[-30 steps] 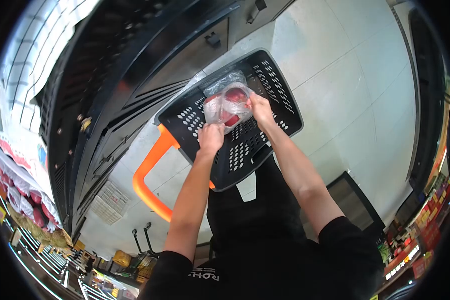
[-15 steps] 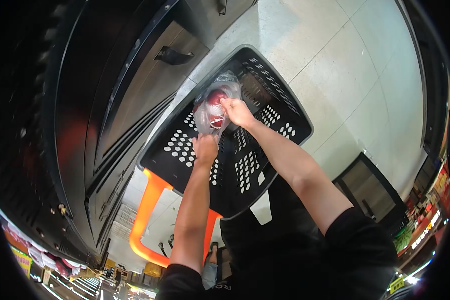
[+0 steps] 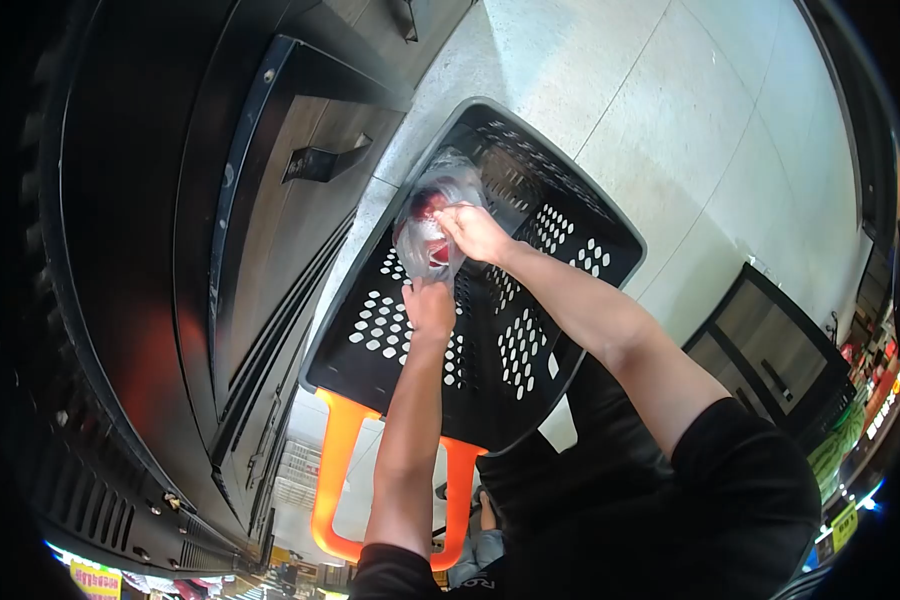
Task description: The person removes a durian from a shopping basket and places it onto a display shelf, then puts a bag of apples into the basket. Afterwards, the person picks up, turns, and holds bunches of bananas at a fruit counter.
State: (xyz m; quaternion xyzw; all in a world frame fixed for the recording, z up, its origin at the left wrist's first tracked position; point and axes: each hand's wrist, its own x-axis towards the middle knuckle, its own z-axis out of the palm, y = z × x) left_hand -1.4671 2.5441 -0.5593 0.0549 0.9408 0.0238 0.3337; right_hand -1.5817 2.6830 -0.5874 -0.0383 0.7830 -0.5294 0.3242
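Observation:
A clear plastic bag (image 3: 462, 178) with red round fruit (image 3: 429, 204) inside is in the far left part of a black shopping basket (image 3: 470, 418). My left hand (image 3: 430, 308) is closed on the bag's near end, its fingers gathered round the plastic. On the bag's right side, my right hand (image 3: 474, 235) pinches the plastic over the fruit. Both forearms reach in over the basket's near side. The hands partly cover the bag, and I cannot make out the exact kind of fruit.
An orange handle (image 3: 334, 470) sticks out from the basket's near end. Dark cabinets (image 3: 260, 240) with a protruding pull (image 3: 320, 163) run along the left. Pale floor tiles (image 3: 690, 130) lie to the right, with a dark-framed panel (image 3: 770, 350) beyond. A person's leg (image 3: 487, 512) shows below.
The basket and both arms appear shifted right and slightly lower as the view moves. Both hands keep their hold on the bag, and the right forearm lies a little flatter across.

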